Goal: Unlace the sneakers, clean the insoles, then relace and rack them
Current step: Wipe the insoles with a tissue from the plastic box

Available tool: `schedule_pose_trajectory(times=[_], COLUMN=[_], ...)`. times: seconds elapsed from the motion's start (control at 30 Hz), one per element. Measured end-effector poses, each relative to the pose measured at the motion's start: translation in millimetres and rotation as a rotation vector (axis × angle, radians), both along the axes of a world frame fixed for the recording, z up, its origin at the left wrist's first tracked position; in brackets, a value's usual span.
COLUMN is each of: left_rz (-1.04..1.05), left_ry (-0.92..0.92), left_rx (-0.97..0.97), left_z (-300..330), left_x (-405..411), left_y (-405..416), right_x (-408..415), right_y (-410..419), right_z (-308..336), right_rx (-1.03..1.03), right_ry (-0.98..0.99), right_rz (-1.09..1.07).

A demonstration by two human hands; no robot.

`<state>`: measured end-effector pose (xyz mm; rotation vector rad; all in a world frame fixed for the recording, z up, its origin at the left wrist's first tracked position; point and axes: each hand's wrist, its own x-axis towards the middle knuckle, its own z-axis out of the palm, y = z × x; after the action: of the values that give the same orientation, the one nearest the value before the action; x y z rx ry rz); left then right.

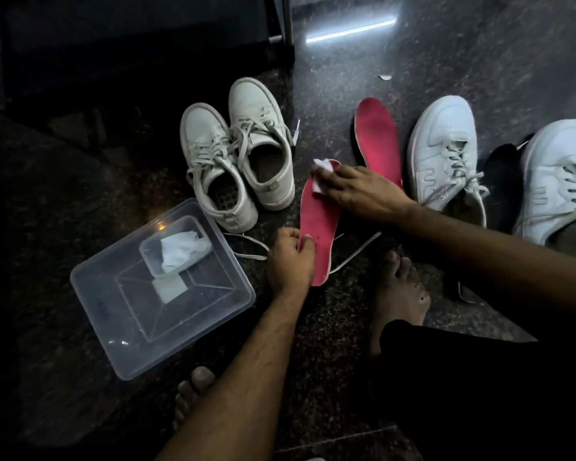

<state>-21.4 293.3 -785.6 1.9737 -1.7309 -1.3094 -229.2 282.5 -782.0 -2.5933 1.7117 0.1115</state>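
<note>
There is a single view, from a wide-angle camera worn on the person's head, looking forward and steeply down at the dark speckled floor (363,91) close in front of them. It sits near enough that both forearms run in from the bottom edge and bare feet show low in the picture. Straight lines bend toward the picture's edges.

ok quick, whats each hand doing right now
Left hand: grips the near end of the red insole.
Right hand: fingers flat, pressing a white wipe onto that insole's far end.
</note>
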Motion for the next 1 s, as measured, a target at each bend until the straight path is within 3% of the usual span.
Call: schedule_pose_trajectory(times=[0.27, 0.53, 0.7, 0.77, 0.9, 1.0], left_rz=[-0.019, -0.037, -0.087, -0.144, -0.182, -0.184], left_ry=[-0.061, -0.052, -0.031, -0.058, -0.09, -0.085], left_rx=[-0.027, -0.023, -0.088, -0.119, -0.102, -0.104], left_z=[-2, 2, 9, 12, 16, 13], left_x=[-4, -3, -1, -2, -3, 0], left_y=[-2, -2, 4, 4, 5, 6], right_x=[39, 25, 28, 14, -14, -2], right_y=[18, 25, 19, 7, -8, 2], right_z=[16, 6, 15, 15, 33, 45], right_rx=[0.044, 0.134, 0.161, 0.173, 0.015, -0.033], right_ry=[-0.25, -0.248, -0.227, -0.275, -0.212, -0.235], right_rz=[-0.072, -0.082, 0.051, -0.037, -0.303, -0.197])
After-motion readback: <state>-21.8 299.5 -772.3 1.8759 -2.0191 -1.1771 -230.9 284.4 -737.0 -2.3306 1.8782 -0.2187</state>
